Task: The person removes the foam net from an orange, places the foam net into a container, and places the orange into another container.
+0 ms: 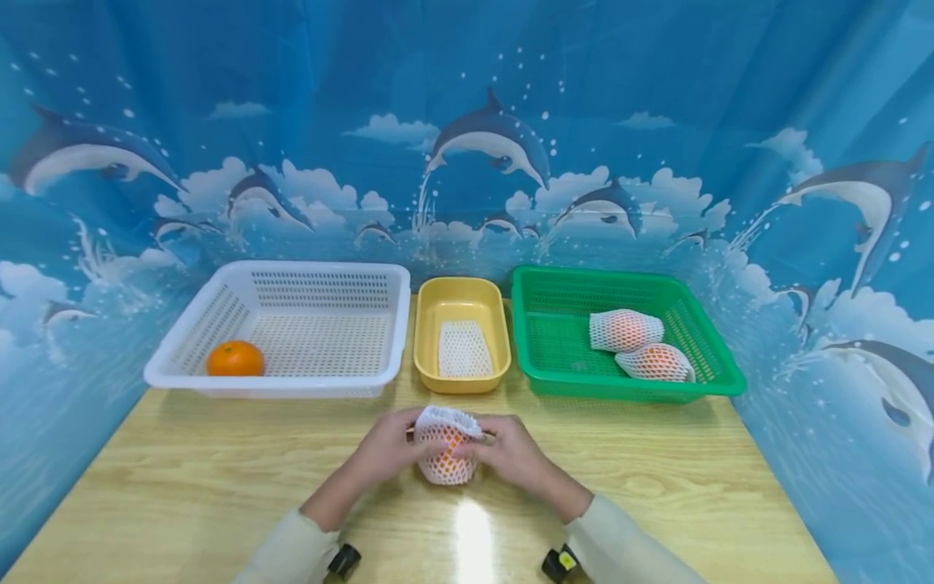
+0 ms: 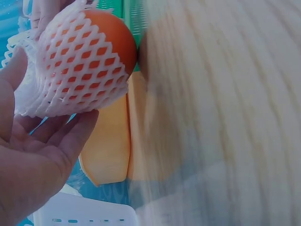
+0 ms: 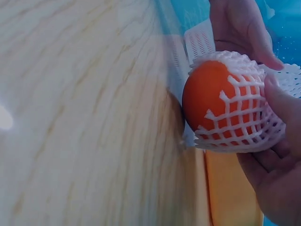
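In the head view an orange in a white foam net sleeve [image 1: 447, 456] is held just above the table in front of the yellow tray. My left hand [image 1: 394, 446] grips the sleeve from the left, thumb in front. From the other side my right hand [image 1: 514, 453] grips it too. The wrist views show the bare end of the orange [image 2: 113, 40] sticking out of the net at the bottom. Loose netting [image 3: 284, 80] bunches between the thumbs at the open top.
A white basket [image 1: 394, 324] with one bare orange [image 1: 235, 358] stands back left. The yellow tray [image 1: 426, 341], with flat foam net sleeves [image 1: 464, 349], is in the middle. Back right, a green basket [image 1: 562, 385] holds two netted fruits [image 1: 626, 330]. A dolphin-print curtain [image 1: 467, 211] hangs behind.
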A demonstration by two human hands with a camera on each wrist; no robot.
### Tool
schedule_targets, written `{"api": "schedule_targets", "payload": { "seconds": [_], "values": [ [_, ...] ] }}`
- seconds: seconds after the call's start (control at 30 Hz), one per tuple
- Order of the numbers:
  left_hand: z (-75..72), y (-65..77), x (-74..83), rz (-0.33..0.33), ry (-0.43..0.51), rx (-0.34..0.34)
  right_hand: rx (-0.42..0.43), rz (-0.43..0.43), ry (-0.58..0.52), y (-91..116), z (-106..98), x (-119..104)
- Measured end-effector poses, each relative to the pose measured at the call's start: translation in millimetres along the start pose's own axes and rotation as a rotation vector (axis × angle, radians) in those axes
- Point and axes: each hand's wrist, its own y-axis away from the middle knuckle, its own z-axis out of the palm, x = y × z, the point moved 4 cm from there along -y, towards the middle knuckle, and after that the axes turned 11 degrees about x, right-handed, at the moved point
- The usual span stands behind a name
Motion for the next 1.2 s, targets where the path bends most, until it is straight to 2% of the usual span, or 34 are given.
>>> {"api": "schedule_targets", "payload": {
  "seconds": [0.2,0.33,0.43,0.5,0.63,0.73,0.83,0.97,1.07,1.2],
  "values": [
    [3.4,1.4,-0.9,0.019,0.035,-0.084,0.174,-0.016,-0.024,-2.5,-3.4,-4.1],
    [5.4,2.2,-0.9,0.008,0.039,-0.110,0.233,-0.055,-0.020,-1.3,-3.6,-9.2],
    [5.6,2.3,-0.8,-0.003,0.032,-0.109,0.245,-0.073,-0.013,-0.3,-3.9,-11.6],
    [4.8,2.0,-1.6,-0.013,0.022,-0.096,0.218,-0.060,-0.015,-0.3,-3.7,-10.6],
    [1.6,1.6,-3.0,-0.016,-0.006,-0.057,0.089,0.015,-0.015,-0.4,-1.8,-5.2],
    [-0.3,1.8,-1.7,0.006,-0.027,-0.042,-0.013,0.063,0.006,0.9,1.0,-0.9],
    [-1.6,2.0,1.8,0.035,-0.050,-0.021,-0.074,0.078,0.017,2.5,4.3,1.9],
    [-2.4,0.4,6.5,0.035,-0.060,0.059,-0.087,0.080,0.024,3.1,6.3,2.9],
    [-2.9,-1.3,8.7,0.010,-0.057,0.124,-0.084,0.070,0.034,2.5,6.5,2.4],
    [-3.9,-2.0,8.5,-0.022,-0.032,0.146,-0.070,0.052,0.032,2.0,6.1,2.5]
  ]
}}
